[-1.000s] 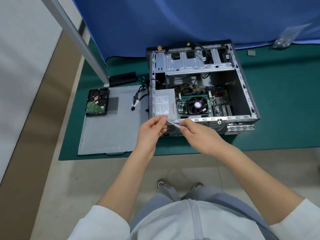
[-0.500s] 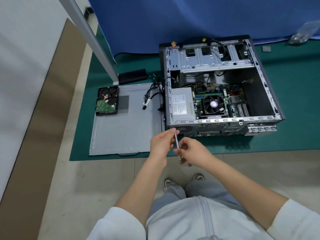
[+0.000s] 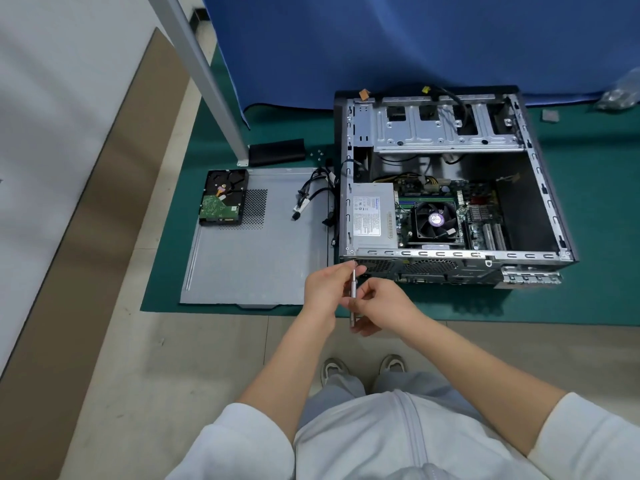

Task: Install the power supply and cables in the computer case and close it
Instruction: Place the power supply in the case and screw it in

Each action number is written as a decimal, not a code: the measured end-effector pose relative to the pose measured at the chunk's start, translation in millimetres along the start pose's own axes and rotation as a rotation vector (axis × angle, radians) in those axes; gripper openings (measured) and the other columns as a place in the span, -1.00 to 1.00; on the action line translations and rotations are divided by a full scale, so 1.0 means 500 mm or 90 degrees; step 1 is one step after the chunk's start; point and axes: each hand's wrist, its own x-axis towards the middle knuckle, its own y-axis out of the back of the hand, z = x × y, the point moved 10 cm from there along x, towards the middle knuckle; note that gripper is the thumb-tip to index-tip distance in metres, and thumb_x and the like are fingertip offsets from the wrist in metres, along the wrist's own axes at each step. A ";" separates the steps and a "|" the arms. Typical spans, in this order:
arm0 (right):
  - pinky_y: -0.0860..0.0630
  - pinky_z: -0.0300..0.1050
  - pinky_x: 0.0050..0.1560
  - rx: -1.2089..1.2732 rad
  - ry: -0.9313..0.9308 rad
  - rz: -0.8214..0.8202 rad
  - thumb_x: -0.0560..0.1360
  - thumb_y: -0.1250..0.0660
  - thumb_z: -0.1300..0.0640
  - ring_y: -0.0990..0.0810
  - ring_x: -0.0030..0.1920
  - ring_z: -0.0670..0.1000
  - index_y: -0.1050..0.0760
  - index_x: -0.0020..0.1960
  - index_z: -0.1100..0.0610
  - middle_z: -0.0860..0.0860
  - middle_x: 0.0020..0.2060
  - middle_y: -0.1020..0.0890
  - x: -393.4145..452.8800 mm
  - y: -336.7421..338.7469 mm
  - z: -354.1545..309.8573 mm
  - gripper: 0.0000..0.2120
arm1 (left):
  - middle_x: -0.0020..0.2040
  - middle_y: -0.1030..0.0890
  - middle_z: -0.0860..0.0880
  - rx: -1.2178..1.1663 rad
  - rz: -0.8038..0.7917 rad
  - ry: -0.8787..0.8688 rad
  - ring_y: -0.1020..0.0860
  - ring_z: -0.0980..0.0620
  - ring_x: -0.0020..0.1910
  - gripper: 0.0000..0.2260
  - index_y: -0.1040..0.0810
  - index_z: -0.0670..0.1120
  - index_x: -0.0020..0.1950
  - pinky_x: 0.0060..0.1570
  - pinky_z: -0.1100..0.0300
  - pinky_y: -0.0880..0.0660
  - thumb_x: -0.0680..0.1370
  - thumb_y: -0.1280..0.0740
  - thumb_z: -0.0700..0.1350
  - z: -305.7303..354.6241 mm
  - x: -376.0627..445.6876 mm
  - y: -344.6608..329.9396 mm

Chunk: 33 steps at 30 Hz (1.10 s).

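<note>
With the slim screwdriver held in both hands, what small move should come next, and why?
Probably bring the screwdriver tip to the case's rear panel: the power supply already sits inside, and both the left hand and right hand hold the tool just before it.

Over on the left a bare hard drive (image 3: 223,198) lies circuit board up, and just beyond it a flat black block (image 3: 277,152) sits on the green mat (image 3: 602,216). A slanting grey metal post (image 3: 204,76) plants its foot right beside that block. Behind, a blue cloth (image 3: 398,43) hangs down to the mat. Far right, a clear plastic bag (image 3: 621,93) rests against the cloth, with a small grey square (image 3: 550,116) near it. Beige floor tiles (image 3: 194,362) fill the foreground, where two grey sneakers (image 3: 362,368) peek out.
</note>
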 end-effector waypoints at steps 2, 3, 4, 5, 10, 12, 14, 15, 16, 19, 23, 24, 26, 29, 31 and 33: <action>-0.52 -0.19 -0.51 -0.001 0.004 0.002 0.47 -0.43 0.17 -0.62 -0.49 0.03 -0.33 -0.20 0.14 0.07 -0.40 -0.58 0.000 0.000 -0.006 -0.74 | -0.19 -0.71 0.03 -0.002 0.000 0.001 -0.63 -0.01 -0.01 -0.92 -0.63 -0.08 -0.11 -0.13 0.22 -0.41 0.54 -0.34 -0.13 0.002 0.000 0.000; -0.51 -0.20 -0.52 -0.001 0.005 0.004 0.46 -0.44 0.17 -0.62 -0.49 0.03 -0.33 -0.20 0.14 0.07 -0.40 -0.58 0.000 0.000 -0.007 -0.73 | -0.19 -0.71 0.04 -0.001 0.000 0.002 -0.63 0.00 0.01 -0.91 -0.63 -0.07 -0.13 -0.18 0.23 -0.42 0.54 -0.34 -0.13 0.002 0.001 0.000; -0.49 -0.21 -0.52 0.001 0.005 0.005 0.46 -0.44 0.16 -0.62 -0.49 0.03 -0.33 -0.20 0.14 0.07 -0.40 -0.58 0.000 0.000 -0.008 -0.73 | -0.19 -0.71 0.04 0.002 0.000 0.003 -0.63 0.00 0.02 -0.90 -0.63 -0.06 -0.14 -0.25 0.26 -0.44 0.54 -0.34 -0.12 0.002 0.002 0.001; -0.48 -0.21 -0.53 0.003 0.004 0.007 0.46 -0.44 0.16 -0.62 -0.48 0.03 -0.32 -0.21 0.14 0.07 -0.40 -0.58 -0.001 0.001 -0.009 -0.72 | -0.18 -0.71 0.05 0.007 0.000 0.004 -0.63 0.00 0.02 -0.89 -0.63 -0.05 -0.15 -0.29 0.27 -0.44 0.54 -0.34 -0.12 0.000 0.003 0.002; -0.49 -0.20 -0.50 0.021 0.004 0.008 0.46 -0.44 0.18 -0.63 -0.42 0.08 -0.34 -0.20 0.14 0.08 -0.34 -0.59 -0.005 0.002 -0.013 -0.74 | -0.17 -0.71 0.04 0.020 -0.009 0.009 -0.63 -0.03 0.05 -0.89 -0.65 -0.06 -0.14 0.05 0.08 -0.53 0.53 -0.35 -0.11 -0.005 0.011 0.003; -0.54 -0.17 -0.45 0.026 -0.001 0.001 0.50 -0.39 0.21 -0.63 -0.38 0.11 -0.38 -0.17 0.15 0.11 -0.29 -0.59 -0.005 -0.001 -0.011 -0.82 | -0.15 -0.71 0.03 0.027 -0.024 0.015 -0.64 -0.04 0.04 -0.91 -0.64 -0.07 -0.09 0.14 0.01 -0.51 0.53 -0.36 -0.10 -0.007 0.012 0.001; -0.56 -0.16 -0.40 0.024 -0.002 -0.008 0.55 -0.30 0.25 -0.63 -0.36 0.10 -0.43 -0.14 0.16 0.12 -0.24 -0.60 -0.005 -0.005 -0.010 -0.90 | -0.16 -0.71 0.04 0.041 -0.043 0.021 -0.65 0.00 -0.04 -0.92 -0.63 -0.07 -0.07 0.05 0.07 -0.54 0.52 -0.37 -0.10 -0.008 0.013 -0.002; -0.56 -0.17 -0.40 0.026 -0.002 -0.014 0.57 -0.26 0.26 -0.63 -0.35 0.09 -0.45 -0.11 0.17 0.09 -0.24 -0.60 -0.005 -0.007 -0.010 -0.91 | -0.17 -0.71 0.04 0.047 -0.050 0.019 -0.66 0.02 -0.11 -0.93 -0.63 -0.07 -0.07 -0.05 0.12 -0.55 0.51 -0.38 -0.10 -0.007 0.013 -0.003; -0.56 -0.19 -0.40 0.032 -0.002 -0.018 0.59 -0.23 0.27 -0.63 -0.35 0.08 -0.46 -0.08 0.17 0.06 -0.25 -0.60 -0.005 -0.007 -0.010 -0.91 | -0.17 -0.71 0.04 0.051 -0.054 0.013 -0.64 0.04 -0.19 -0.94 -0.63 -0.07 -0.08 -0.19 0.19 -0.56 0.51 -0.38 -0.11 -0.005 0.012 -0.004; -0.56 -0.21 -0.37 0.047 -0.007 -0.036 0.60 -0.18 0.28 -0.65 -0.32 0.07 -0.50 -0.06 0.15 0.01 -0.25 -0.60 -0.003 -0.010 -0.009 -0.85 | -0.19 -0.71 0.04 0.060 -0.033 -0.014 -0.58 0.05 -0.31 -0.94 -0.64 -0.07 -0.13 -0.43 0.28 -0.45 0.51 -0.38 -0.15 0.004 0.010 0.002; -0.54 -0.19 -0.37 0.117 -0.035 -0.055 0.51 -0.37 0.23 -0.68 -0.30 0.08 -0.45 -0.15 0.16 0.00 -0.31 -0.65 -0.006 -0.015 -0.004 -0.89 | -0.18 -0.71 0.03 0.073 -0.001 -0.039 -0.63 0.03 -0.01 -0.95 -0.67 -0.05 -0.19 0.06 0.13 -0.53 0.47 -0.44 -0.17 0.013 0.012 0.010; -0.54 -0.19 -0.39 0.136 -0.035 -0.048 0.48 -0.40 0.24 -0.68 -0.33 0.07 -0.43 -0.18 0.15 -0.03 -0.36 -0.66 -0.006 -0.013 -0.003 -0.85 | -0.15 -0.71 0.01 0.076 0.002 -0.045 -0.63 0.02 0.02 -0.97 -0.67 -0.06 -0.18 0.14 0.10 -0.51 0.45 -0.46 -0.17 0.015 0.011 0.011; -0.58 -0.17 -0.37 0.151 -0.033 -0.026 0.47 -0.42 0.26 -0.68 -0.36 0.06 -0.42 -0.18 0.16 -0.01 -0.38 -0.66 -0.005 -0.007 -0.001 -0.83 | -0.10 -0.70 -0.02 0.086 0.005 -0.052 -0.62 0.02 0.03 -0.94 -0.68 -0.08 -0.12 0.16 0.09 -0.51 0.43 -0.49 -0.15 0.019 0.008 0.012; -0.59 -0.14 -0.26 0.141 -0.036 -0.011 0.53 -0.32 0.29 -0.67 -0.37 0.04 -0.46 -0.06 0.21 0.04 -0.32 -0.64 -0.004 -0.004 0.002 -0.96 | -0.09 -0.70 -0.01 0.107 -0.017 -0.027 -0.61 0.04 -0.12 -0.93 -0.67 -0.08 -0.11 0.00 0.14 -0.56 0.46 -0.46 -0.11 0.017 0.007 0.007; -0.59 -0.18 -0.27 0.134 -0.035 -0.025 0.58 -0.21 0.32 -0.65 -0.38 0.01 -0.47 0.02 0.23 0.05 -0.28 -0.63 -0.004 -0.007 0.000 -0.92 | -0.12 -0.71 -0.02 0.110 -0.036 -0.006 -0.59 0.08 -0.33 -0.91 -0.65 -0.13 -0.08 -0.26 0.25 -0.53 0.50 -0.41 -0.13 0.012 0.007 0.002; -0.59 -0.21 -0.28 0.138 -0.034 -0.042 0.61 -0.13 0.33 -0.65 -0.34 0.00 -0.48 0.05 0.24 0.07 -0.23 -0.63 -0.005 -0.011 -0.003 -0.85 | -0.19 -0.71 -0.01 0.111 -0.033 -0.008 -0.60 0.15 -0.41 -0.92 -0.64 -0.16 -0.05 -0.42 0.36 -0.47 0.51 -0.37 -0.18 0.016 0.005 0.002</action>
